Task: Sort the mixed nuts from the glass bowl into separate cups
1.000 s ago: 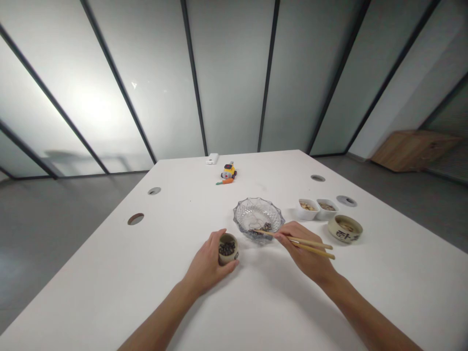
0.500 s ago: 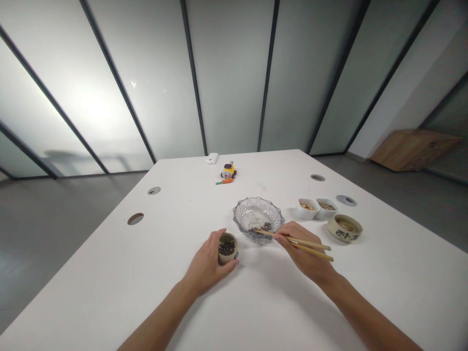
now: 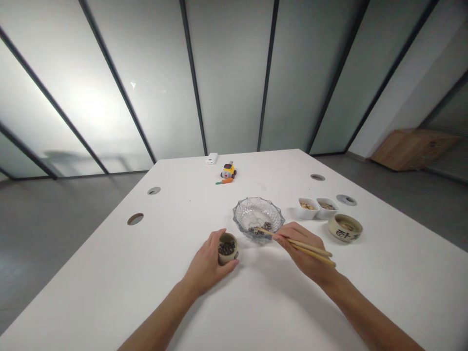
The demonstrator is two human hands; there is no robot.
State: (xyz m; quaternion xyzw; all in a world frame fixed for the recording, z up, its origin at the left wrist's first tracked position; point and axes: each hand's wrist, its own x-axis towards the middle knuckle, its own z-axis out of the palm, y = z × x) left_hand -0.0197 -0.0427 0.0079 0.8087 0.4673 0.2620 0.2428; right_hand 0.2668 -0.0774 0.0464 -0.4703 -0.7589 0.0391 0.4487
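My left hand [image 3: 208, 256] curls round a small beige cup [image 3: 233, 258] standing on the table, with dark beans [image 3: 226, 248] inside it. Wooden chopsticks [image 3: 310, 248] are gripped in my right hand [image 3: 302, 246], which hovers by the near right rim of a clear glass bowl [image 3: 241, 209]. Their tips reach into that bowl, among a small heap of dark beans [image 3: 266, 226] on its near side. Whether a bean is pinched between the tips I cannot tell.
Right of the bowl stand two joined white dishes [image 3: 306, 212] with small pale pieces, and a beige ceramic bowl [image 3: 343, 233] with dark lettering. Farther back lie a toy carrot [image 3: 224, 181], a yellow toy car [image 3: 228, 170] and a white box [image 3: 211, 158]. Round holes [image 3: 135, 219] pierce the white tabletop.
The rear ends of the chopsticks have dropped slightly and come closer together. My left hand and the cup stay where they were.
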